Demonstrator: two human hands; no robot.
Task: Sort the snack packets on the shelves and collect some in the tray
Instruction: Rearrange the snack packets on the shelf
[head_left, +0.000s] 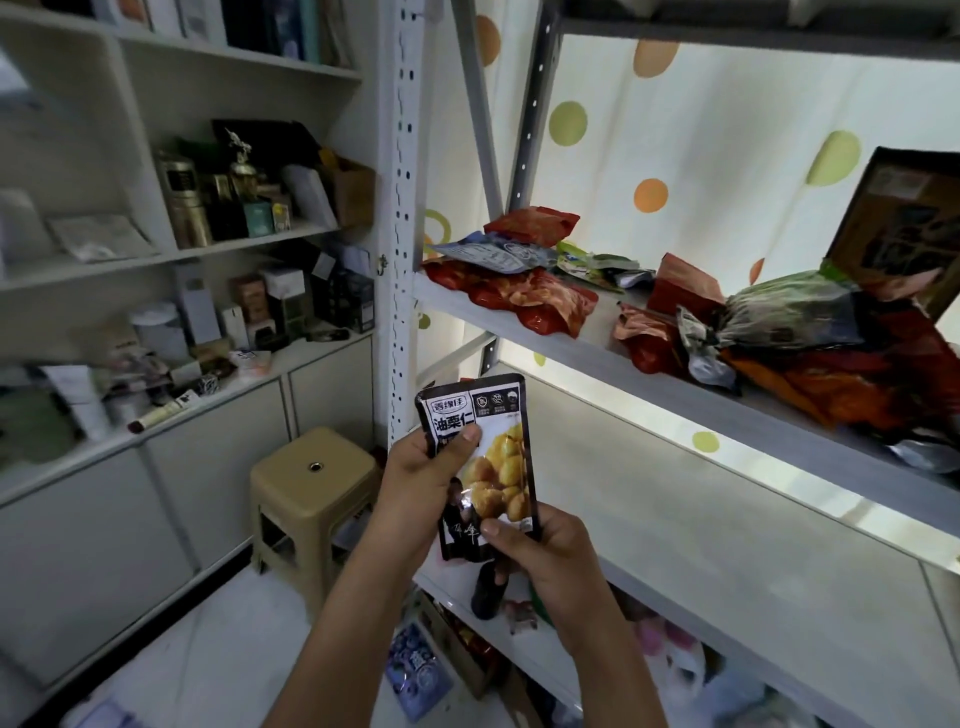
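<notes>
A black snack packet (501, 447) printed with yellow chestnuts stands upright in front of the grey metal shelves. My left hand (423, 483) grips its left edge, thumb across the front. My right hand (545, 551) pinches its bottom right corner. On the upper shelf (597, 358) lie several loose packets: a red pile (524, 299) at the left end, blue-grey ones (493, 254) on top of it, and a heap of red, orange and silver packets (810, 364) at the right. No tray is in view.
A beige plastic stool (311, 488) stands on the floor left of my arms. White cabinets (156, 499) with cluttered shelves fill the left side. A dark bottle (488, 592) and more packets sit on the lower shelves below my hands. A dotted curtain hangs behind the rack.
</notes>
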